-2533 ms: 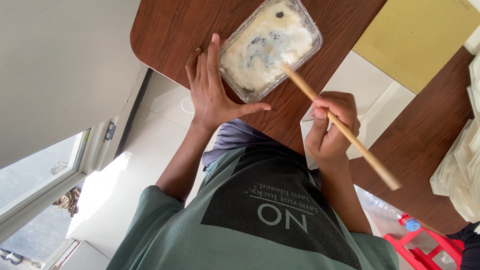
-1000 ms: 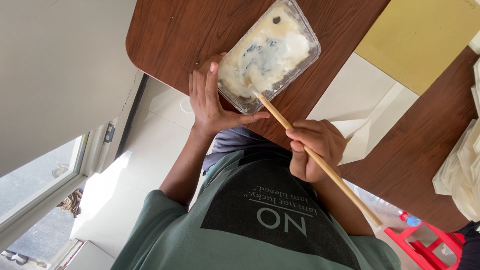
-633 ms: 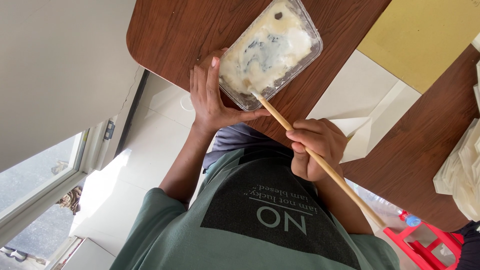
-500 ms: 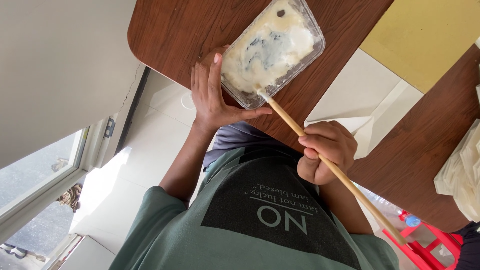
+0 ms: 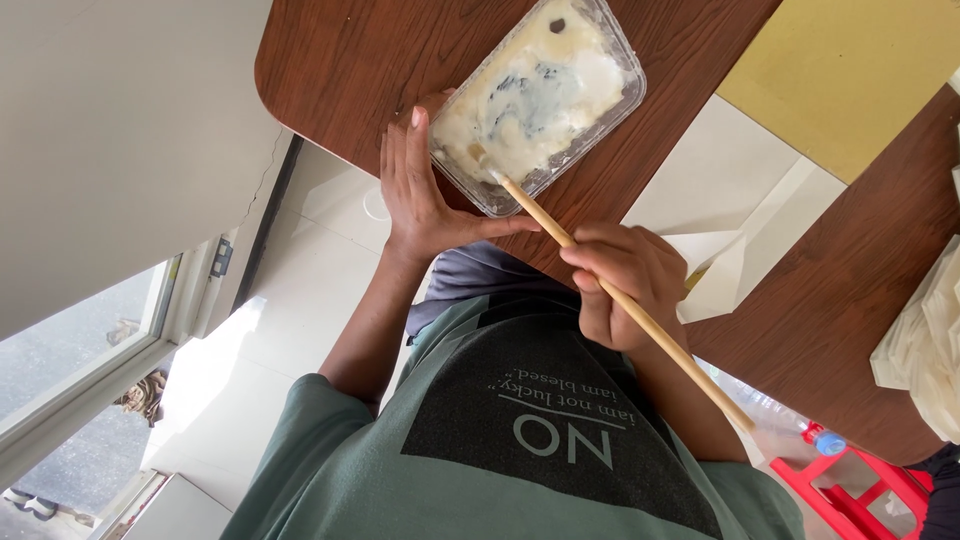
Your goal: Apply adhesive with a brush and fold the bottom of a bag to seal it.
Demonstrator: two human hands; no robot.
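A clear plastic container (image 5: 628, 88) with white, creamy food and dark flecks sits on the brown wooden table (image 5: 360, 60) near its rounded corner. My left hand (image 5: 420, 195) rests flat against the container's near left side, fingers straight and thumb stretched under its near edge. My right hand (image 5: 625, 280) is closed around a pair of light wooden chopsticks (image 5: 545, 215). Their tip touches the food at the container's near edge, and their back end sticks out past my wrist toward my green shirt.
A yellow sheet (image 5: 850, 70) lies on the table at the upper right, with folded white paper (image 5: 745, 255) below it. Crumpled white plastic (image 5: 925, 330) sits at the right edge. A red stool (image 5: 860, 485) and a blue-capped bottle (image 5: 826, 440) are on the floor.
My right hand has drawn back toward my body, and the chopstick tip slid from the middle of the food to the container's near edge. My left hand stays against the container.
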